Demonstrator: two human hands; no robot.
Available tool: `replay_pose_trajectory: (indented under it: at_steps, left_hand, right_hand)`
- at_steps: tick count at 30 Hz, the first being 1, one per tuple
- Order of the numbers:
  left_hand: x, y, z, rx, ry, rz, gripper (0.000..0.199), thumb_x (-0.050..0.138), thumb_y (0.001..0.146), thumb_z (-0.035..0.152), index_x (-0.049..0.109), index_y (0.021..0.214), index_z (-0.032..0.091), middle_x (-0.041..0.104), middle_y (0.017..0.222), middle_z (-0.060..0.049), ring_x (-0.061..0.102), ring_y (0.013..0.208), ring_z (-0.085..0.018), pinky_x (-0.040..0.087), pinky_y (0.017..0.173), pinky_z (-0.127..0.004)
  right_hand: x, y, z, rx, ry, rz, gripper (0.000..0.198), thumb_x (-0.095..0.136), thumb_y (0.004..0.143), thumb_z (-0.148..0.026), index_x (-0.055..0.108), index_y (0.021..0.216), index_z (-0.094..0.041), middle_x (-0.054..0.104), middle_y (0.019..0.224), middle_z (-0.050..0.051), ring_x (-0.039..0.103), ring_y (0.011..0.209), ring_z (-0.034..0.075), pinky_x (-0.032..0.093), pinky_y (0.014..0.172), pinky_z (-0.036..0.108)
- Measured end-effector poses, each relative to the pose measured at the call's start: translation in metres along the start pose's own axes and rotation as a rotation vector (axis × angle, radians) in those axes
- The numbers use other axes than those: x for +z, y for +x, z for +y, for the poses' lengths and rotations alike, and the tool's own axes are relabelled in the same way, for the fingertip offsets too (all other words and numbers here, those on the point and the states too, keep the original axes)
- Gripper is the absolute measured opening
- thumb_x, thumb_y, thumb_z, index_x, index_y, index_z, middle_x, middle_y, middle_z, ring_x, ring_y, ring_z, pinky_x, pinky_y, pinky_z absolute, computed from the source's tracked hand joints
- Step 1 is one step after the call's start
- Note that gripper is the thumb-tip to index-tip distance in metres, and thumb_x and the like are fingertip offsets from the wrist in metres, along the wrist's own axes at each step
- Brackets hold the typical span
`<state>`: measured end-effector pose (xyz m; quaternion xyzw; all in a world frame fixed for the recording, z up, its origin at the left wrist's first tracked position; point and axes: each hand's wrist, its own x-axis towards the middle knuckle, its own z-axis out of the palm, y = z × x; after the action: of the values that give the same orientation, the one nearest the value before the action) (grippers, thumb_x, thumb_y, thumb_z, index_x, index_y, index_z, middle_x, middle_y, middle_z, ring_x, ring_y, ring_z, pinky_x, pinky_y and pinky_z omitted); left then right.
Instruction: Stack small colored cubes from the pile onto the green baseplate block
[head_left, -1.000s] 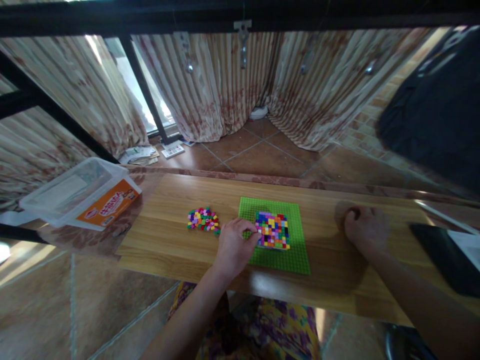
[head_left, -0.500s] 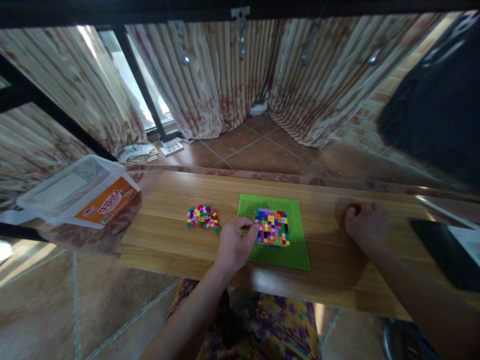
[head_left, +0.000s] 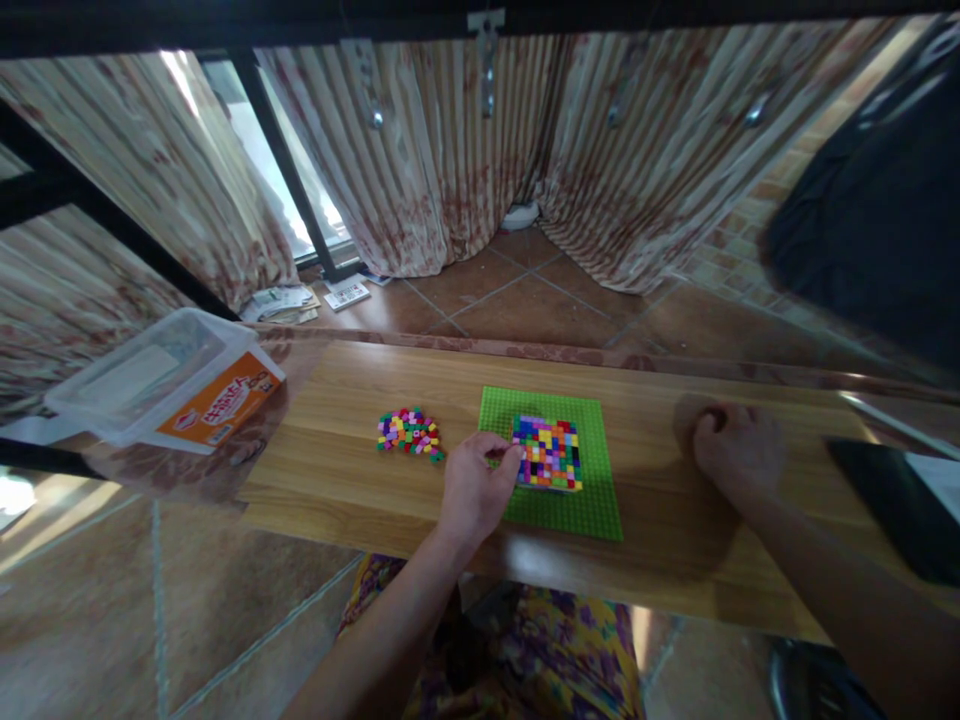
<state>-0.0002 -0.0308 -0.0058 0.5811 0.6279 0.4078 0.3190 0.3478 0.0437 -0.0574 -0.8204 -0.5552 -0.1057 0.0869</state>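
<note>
My left hand [head_left: 478,485] is at the left side of a block of small multicoloured building bricks [head_left: 549,455], thumb and forefinger pinched together at its edge. Whatever lies between those fingertips is hidden or too small to make out. The block stands on a bright green studded baseplate [head_left: 559,518]. To the left of that hand, a loose pile of small bricks [head_left: 409,430] in mixed colours lies on the wooden table [head_left: 330,490]. Off to the right, my right hand [head_left: 741,452] rests on the tabletop with its fingers curled in, apart from the bricks.
A clear plastic box [head_left: 169,375] with an orange label sits beyond the table's left end. A black flat object [head_left: 896,515] with white paper lies at the right end. Striped curtains [head_left: 450,160] hang behind, above a tiled floor [head_left: 495,290].
The whole view has shifted slightly. My left hand keeps its pinch at the block's left edge, and my right hand stays curled on the table.
</note>
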Motion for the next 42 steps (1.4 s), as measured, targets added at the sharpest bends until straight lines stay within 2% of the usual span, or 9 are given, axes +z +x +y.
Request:
replay_pose_trajectory:
  at_steps: [9,15,20,24,28,31,37,42]
  left_hand:
    - [0.000,-0.002,0.001,0.008,0.023,0.012,0.022,0.059,0.083,0.027,0.065,0.064,0.018,0.066,0.068,-0.001,0.060,0.069,-0.015,0.042,0.067,-0.026]
    - [-0.005,-0.004,-0.003,-0.007,-0.066,-0.025,0.024,0.055,0.087,0.029,0.066,0.069,0.017,0.066,0.070,-0.001,0.060,0.070,-0.014,0.043,0.067,-0.025]
    - [-0.031,-0.005,-0.029,0.011,-0.007,0.071,0.022,0.054,0.087,0.027,0.065,0.072,0.017,0.064,0.070,-0.001,0.059,0.070,-0.014,0.044,0.067,-0.024]
    - [-0.060,-0.010,-0.059,0.065,0.091,0.185,0.012,0.057,0.084,0.019,0.067,0.080,0.017,0.067,0.081,-0.003,0.062,0.077,-0.015,0.048,0.072,-0.026]
    - [-0.076,-0.019,-0.072,0.078,0.216,0.234,0.012,0.057,0.085,0.016,0.068,0.084,0.018,0.065,0.082,-0.003,0.061,0.071,-0.014,0.049,0.067,-0.025]
    - [-0.075,-0.022,-0.071,0.115,0.276,0.204,0.014,0.055,0.086,0.013,0.068,0.087,0.019,0.066,0.088,-0.004,0.062,0.074,-0.014,0.051,0.069,-0.026]
    - [-0.063,-0.018,-0.067,0.187,0.423,0.159,0.018,0.057,0.084,0.011,0.068,0.094,0.021,0.068,0.100,-0.006,0.065,0.092,-0.019,0.054,0.083,-0.032]
    - [-0.060,-0.016,-0.067,0.214,0.550,0.185,0.014,0.063,0.083,0.016,0.067,0.095,0.022,0.067,0.100,-0.006,0.064,0.092,-0.021,0.054,0.082,-0.034]
  right_hand:
    - [0.006,0.001,0.004,-0.041,-0.044,0.035,0.045,0.033,0.088,-0.034,0.068,0.105,-0.009,0.063,0.100,0.019,0.054,0.094,0.029,0.037,0.082,0.038]
    - [0.006,0.001,0.004,-0.036,-0.067,0.042,0.048,0.032,0.089,-0.035,0.067,0.106,-0.007,0.062,0.101,0.021,0.056,0.093,0.030,0.039,0.080,0.038]
    - [0.005,0.000,0.003,-0.023,-0.082,0.010,0.050,0.031,0.090,-0.036,0.067,0.108,-0.008,0.062,0.104,0.022,0.056,0.095,0.031,0.040,0.078,0.039]
    - [0.006,0.001,0.005,-0.017,-0.073,0.003,0.050,0.030,0.090,-0.036,0.068,0.108,-0.009,0.062,0.104,0.022,0.056,0.095,0.032,0.040,0.079,0.040]
    - [0.008,0.002,0.006,-0.031,-0.075,-0.004,0.050,0.030,0.090,-0.037,0.068,0.107,-0.008,0.063,0.102,0.022,0.057,0.094,0.032,0.040,0.081,0.040]
    - [0.008,0.003,0.007,-0.011,-0.084,-0.005,0.052,0.029,0.090,-0.038,0.067,0.109,-0.008,0.062,0.103,0.021,0.057,0.096,0.032,0.041,0.082,0.040]
    - [0.008,0.003,0.007,-0.034,-0.090,-0.023,0.053,0.028,0.090,-0.037,0.067,0.109,-0.008,0.063,0.104,0.022,0.057,0.096,0.032,0.041,0.081,0.040]
    - [0.009,0.003,0.009,-0.016,-0.080,-0.016,0.054,0.027,0.089,-0.039,0.067,0.109,-0.008,0.062,0.105,0.022,0.056,0.099,0.033,0.041,0.081,0.040]
